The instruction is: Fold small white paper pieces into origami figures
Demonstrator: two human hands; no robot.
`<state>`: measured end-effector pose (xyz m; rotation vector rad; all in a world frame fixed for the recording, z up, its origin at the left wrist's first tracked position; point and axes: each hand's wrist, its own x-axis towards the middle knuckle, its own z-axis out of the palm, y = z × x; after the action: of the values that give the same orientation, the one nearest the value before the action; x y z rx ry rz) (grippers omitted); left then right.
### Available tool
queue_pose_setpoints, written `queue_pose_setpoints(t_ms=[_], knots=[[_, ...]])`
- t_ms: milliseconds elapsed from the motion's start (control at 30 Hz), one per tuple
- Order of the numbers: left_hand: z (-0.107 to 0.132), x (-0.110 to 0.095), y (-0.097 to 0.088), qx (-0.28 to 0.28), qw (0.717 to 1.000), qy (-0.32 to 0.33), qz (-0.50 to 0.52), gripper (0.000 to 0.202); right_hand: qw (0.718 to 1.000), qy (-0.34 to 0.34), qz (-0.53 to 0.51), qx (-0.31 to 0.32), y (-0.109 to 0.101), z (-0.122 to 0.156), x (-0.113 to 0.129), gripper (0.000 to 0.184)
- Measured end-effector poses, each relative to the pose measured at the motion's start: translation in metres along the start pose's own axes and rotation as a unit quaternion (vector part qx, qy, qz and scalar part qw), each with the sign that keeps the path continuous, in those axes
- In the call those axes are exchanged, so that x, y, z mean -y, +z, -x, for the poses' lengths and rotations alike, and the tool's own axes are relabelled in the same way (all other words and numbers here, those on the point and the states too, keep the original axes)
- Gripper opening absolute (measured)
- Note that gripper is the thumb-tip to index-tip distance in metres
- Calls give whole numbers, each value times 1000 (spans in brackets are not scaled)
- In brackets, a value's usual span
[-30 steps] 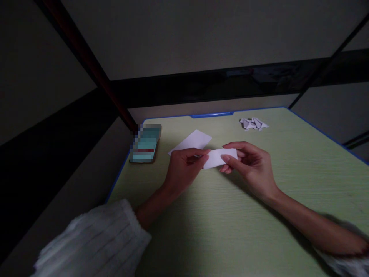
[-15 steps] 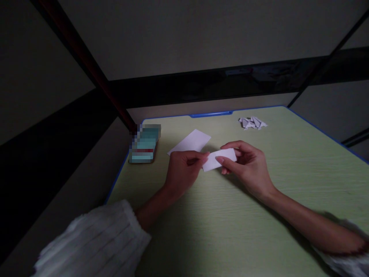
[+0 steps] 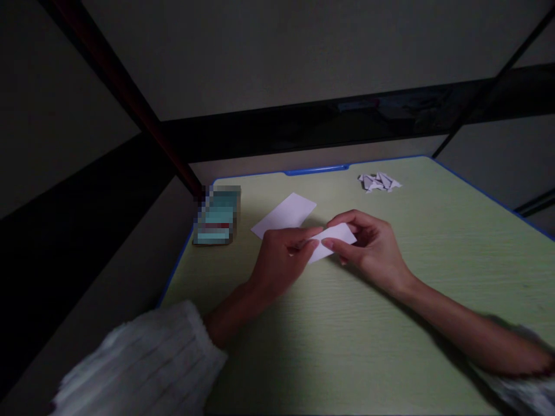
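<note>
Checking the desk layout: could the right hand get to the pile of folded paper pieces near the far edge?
Probably yes: only bare table lies between the right hand and the folded pieces. It shares a grip on the small paper with the left hand, though.

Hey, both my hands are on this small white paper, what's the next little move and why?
Probably slide your right hand along the small white paper, pressing it flat. Your left hand pinches its left end, close beside the right, above the green table; folded paper pieces lie by the far edge.
</note>
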<state>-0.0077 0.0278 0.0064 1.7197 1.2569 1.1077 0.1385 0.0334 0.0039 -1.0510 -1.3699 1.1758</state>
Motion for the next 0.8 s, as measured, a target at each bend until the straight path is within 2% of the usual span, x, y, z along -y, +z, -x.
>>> queue_pose_setpoints(t_ms=[100,233,567,667,800], knots=[[1,-1,0,9,998,24,-48,21,1000,2,-3,13,2,1,-2,18],[-2,-1,0,26,999,-9,-36,15,999,6,4,31,2,1,-5,19],[-7,0,-4,41,998,-55,1,7,998,29,-12,62,3,2,-6,35],[-8,0,-5,28,996,-81,22,7,998,33,-9,56,2,1,-5,36],[-10,3,-6,-24,994,-102,43,9,997,28,-49,47,-2,-2,-4,36]])
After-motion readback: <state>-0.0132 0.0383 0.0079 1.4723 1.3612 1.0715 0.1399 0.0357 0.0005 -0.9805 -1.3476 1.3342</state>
